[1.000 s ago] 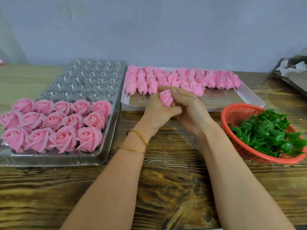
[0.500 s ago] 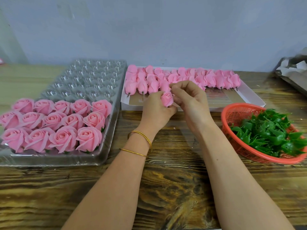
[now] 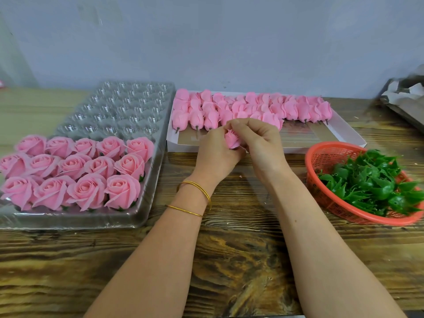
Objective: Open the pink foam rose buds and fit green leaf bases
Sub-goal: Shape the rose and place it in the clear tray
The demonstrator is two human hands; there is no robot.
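A brown wooden table [image 3: 229, 260] with dark wavy grain fills the bottom. Behind it stands a plain blue-gray wall [image 3: 229, 42]. At the far right edge sits a gray box [image 3: 403, 97] with crumpled white paper inside.

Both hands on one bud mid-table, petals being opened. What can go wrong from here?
1. The rose bud is pinched between the left hand and the right hand; thin foam petals might tear or crease if pulled hard.
2. The hands work just in front of the white tray of unopened buds; a knuckle could knock the near row loose.
3. The leaf bases sit in the red basket near the table edge; a reaching right forearm might nudge it.
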